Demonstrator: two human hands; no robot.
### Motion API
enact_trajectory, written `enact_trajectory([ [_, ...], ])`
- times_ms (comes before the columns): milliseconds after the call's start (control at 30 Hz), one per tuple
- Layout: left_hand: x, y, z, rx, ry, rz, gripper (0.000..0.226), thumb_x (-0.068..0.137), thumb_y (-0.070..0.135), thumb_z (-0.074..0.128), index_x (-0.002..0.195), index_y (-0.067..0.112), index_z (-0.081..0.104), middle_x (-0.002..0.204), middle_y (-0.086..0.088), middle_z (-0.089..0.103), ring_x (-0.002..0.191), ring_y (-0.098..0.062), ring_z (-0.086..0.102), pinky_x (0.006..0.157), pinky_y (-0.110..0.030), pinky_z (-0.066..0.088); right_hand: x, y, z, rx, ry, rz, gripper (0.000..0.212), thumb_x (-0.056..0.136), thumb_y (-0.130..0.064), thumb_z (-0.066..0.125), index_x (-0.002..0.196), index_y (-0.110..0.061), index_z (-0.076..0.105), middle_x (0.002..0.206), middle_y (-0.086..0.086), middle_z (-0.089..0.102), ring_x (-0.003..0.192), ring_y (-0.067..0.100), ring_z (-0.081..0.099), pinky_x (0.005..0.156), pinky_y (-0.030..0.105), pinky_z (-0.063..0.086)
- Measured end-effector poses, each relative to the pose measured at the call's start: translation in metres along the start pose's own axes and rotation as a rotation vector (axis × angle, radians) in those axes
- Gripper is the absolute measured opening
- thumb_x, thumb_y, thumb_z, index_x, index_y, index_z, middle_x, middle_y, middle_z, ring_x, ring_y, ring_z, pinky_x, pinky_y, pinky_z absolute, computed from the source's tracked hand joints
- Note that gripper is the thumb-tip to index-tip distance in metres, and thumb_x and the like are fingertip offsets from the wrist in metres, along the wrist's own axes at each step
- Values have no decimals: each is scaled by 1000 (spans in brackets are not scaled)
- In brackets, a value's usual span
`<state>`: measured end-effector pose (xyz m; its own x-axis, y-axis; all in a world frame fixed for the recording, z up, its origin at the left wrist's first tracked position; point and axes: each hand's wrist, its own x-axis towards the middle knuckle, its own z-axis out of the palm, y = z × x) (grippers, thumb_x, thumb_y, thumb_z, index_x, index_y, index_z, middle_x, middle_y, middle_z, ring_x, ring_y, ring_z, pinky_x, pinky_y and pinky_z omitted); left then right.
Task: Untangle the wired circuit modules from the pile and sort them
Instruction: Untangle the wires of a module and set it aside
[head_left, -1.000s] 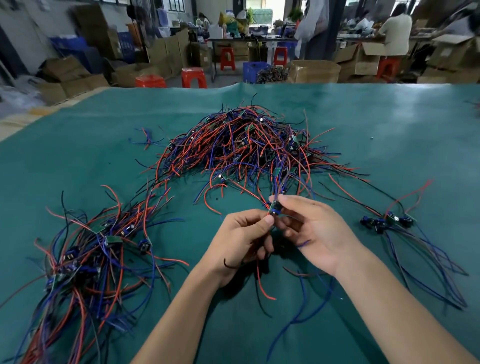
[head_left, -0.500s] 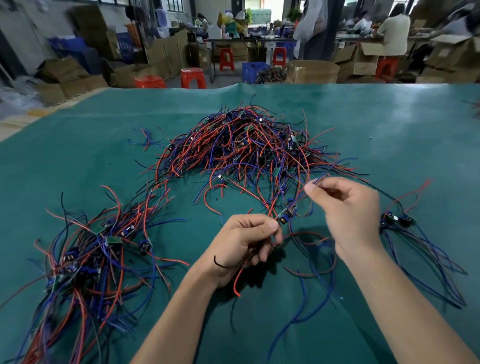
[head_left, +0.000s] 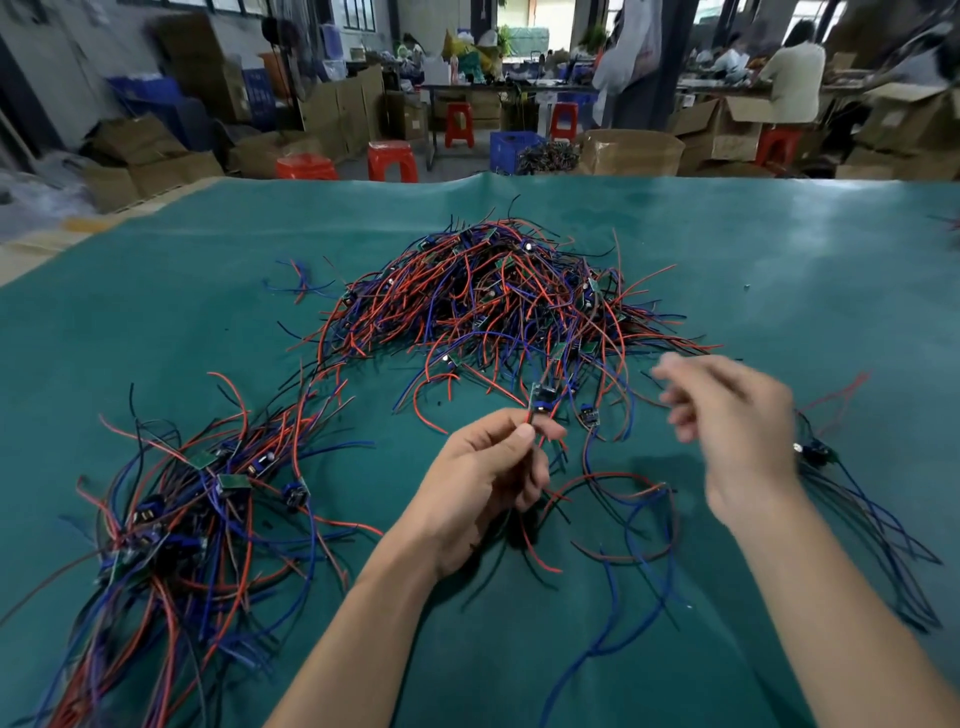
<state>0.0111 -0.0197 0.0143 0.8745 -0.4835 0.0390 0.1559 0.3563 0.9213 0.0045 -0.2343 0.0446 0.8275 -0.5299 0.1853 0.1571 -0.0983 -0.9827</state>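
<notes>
A big tangled pile of red, blue and black wires with small circuit modules lies at the middle of the green table. My left hand pinches a small module by its wires, held just above the mat in front of the pile. Its red and blue wires trail down under the hand. A second module hangs beside it. My right hand hovers to the right, motion-blurred, fingers loosely spread and holding nothing that I can see.
A sorted bundle of modules with long wires lies at the left front. A smaller group lies at the right, partly behind my right hand. Boxes, red stools and seated people stand beyond the table's far edge.
My right hand let go of the wire it was pulling and moved right, fingers spreading. My left hand lifted the module a little higher.
</notes>
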Motion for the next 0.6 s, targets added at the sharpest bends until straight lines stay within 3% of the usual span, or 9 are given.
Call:
enact_trajectory([
  [100,-1,-1,0,41,-56,-5,20,99,18,50,98,11,68,57,-5,53,50,-12,45,51,-20,37,-26,0,25,-71,-465,-1,33,74,-56,74,87,-27,81,78,5,76,68,7,62,49,18,41],
  [233,-2,1,0,109,-140,-10,25,97,26,50,100,10,68,45,-3,45,39,-11,39,45,-19,34,-30,1,28,75,-570,29,33,74,-46,85,91,-18,81,75,12,71,71,15,58,54,20,40],
  [400,-4,1,-1,154,-180,-34,23,100,26,51,95,17,71,49,-1,51,43,-10,45,47,-18,39,-24,-2,24,142,-313,-33,17,68,-33,82,79,-20,82,69,-4,71,59,9,51,52,18,42],
  [467,-5,0,-1,173,-187,-51,22,100,24,52,93,19,72,54,1,55,46,-10,48,49,-18,40,-20,-5,20,166,-195,-35,4,76,-20,81,78,-17,79,68,-6,70,57,7,51,51,17,42],
  [600,-6,2,1,211,-198,-66,18,95,20,55,87,17,71,69,0,61,54,-11,51,55,-20,38,-7,-21,4,245,103,-16,11,94,-9,71,87,-18,71,76,-4,68,61,6,53,54,20,40],
])
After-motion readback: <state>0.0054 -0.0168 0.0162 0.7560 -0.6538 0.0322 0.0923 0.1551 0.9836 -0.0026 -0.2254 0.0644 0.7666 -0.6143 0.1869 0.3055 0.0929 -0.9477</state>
